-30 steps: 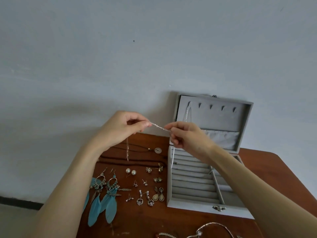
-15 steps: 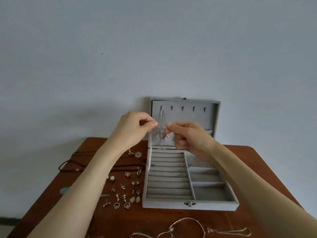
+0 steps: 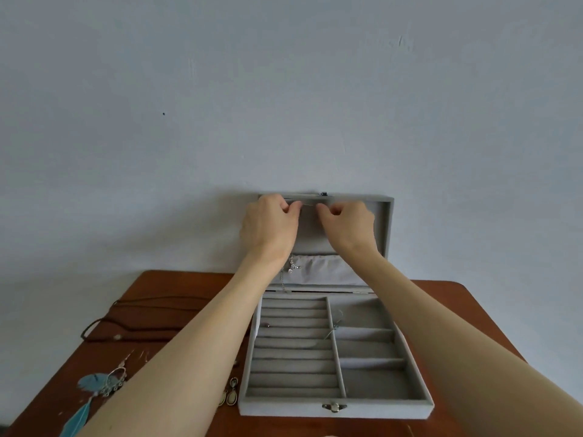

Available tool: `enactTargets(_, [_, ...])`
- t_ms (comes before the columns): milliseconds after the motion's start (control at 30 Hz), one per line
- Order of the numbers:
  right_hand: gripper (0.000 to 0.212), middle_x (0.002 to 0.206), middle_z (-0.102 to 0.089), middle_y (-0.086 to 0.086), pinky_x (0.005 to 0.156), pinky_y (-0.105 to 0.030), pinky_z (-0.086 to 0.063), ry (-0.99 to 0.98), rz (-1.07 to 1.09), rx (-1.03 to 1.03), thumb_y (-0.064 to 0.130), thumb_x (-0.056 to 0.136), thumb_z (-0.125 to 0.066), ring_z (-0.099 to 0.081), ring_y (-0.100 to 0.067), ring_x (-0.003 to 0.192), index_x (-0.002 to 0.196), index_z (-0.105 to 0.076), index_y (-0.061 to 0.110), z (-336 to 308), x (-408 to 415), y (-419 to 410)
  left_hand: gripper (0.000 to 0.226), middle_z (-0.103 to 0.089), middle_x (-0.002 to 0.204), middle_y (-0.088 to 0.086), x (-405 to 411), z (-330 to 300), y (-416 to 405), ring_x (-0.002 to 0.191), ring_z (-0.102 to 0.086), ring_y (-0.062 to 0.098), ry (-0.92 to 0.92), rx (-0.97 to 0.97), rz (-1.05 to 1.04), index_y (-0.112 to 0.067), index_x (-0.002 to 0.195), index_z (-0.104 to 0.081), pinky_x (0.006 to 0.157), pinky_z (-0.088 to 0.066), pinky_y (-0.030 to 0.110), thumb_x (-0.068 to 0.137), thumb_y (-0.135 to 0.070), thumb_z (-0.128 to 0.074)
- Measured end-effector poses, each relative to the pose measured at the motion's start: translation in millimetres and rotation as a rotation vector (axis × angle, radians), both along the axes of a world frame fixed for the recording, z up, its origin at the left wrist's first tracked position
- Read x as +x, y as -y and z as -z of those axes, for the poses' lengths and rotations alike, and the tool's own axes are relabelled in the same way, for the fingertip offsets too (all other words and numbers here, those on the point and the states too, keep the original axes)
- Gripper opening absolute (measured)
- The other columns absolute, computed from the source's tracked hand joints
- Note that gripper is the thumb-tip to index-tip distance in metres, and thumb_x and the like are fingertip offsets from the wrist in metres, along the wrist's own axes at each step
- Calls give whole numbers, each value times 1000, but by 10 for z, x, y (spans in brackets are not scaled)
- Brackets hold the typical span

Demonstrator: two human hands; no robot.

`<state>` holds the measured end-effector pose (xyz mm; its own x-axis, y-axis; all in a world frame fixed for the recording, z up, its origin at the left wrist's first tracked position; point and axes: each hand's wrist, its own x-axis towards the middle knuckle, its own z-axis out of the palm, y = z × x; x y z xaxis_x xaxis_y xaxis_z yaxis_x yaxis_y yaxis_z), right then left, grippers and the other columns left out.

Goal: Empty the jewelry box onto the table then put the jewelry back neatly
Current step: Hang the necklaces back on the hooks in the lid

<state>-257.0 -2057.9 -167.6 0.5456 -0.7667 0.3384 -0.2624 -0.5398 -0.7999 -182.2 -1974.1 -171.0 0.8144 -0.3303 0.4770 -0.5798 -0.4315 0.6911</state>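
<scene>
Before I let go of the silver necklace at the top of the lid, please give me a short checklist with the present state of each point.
1. Lid of the jewelry box stands open and upright: ok.
2. Left hand and right hand both pinch the silver necklace near the lid's top edge: ok.
3. Chain is seated on a hook: cannot tell, the hands cover the hooks.
4. Pendant hangs free in front of the lid pocket: ok.
5. Chain's loose end stays clear of the hinge line: not ok, it reaches down to the hinge.
6. All other jewelry is back in the box: not ok, the feather earring lies on the table.
</scene>
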Motion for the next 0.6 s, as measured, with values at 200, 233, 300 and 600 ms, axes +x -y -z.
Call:
enactTargets(200, [39,62,-54,-12,58,-28,-41,1,8,198,26,89,-53,-46,-24,60,78,-67,-8,160,68,-42,46,-58,57,8,17,107,8,65,-58,30,-63,0,9,-12,50,-49,54,-42,28,88,-38,-55])
enactTargets(233, [39,65,-55,-13,60,-29,-42,2,0,225,27,89,-53,-46,-25,60,81,-67,-9,202,60,-45,47,-60,58,9,10,147,-4,64,-59,30,-74,9,21,-14,49,-48,55,-44,29,88,-38,-54])
enactTargets(300, [39,62,-54,-10,61,-31,-41,-1,-25,277,27,91,-52,-45,-23,56,80,-67,-7,267,28,-51,46,-62,58,11,-15,224,-37,61,-62,29,-108,22,48,-16,49,-49,57,-50,33,90,-37,-52])
enactTargets(600, [29,59,-58,-4,49,-22,-44,77,-186,503,17,95,-46,-52,-15,49,72,-62,10,506,-214,-137,38,-68,67,12,-211,508,-324,66,-66,21,-206,50,176,-4,79,-68,61,-49,27,94,-33,-48])
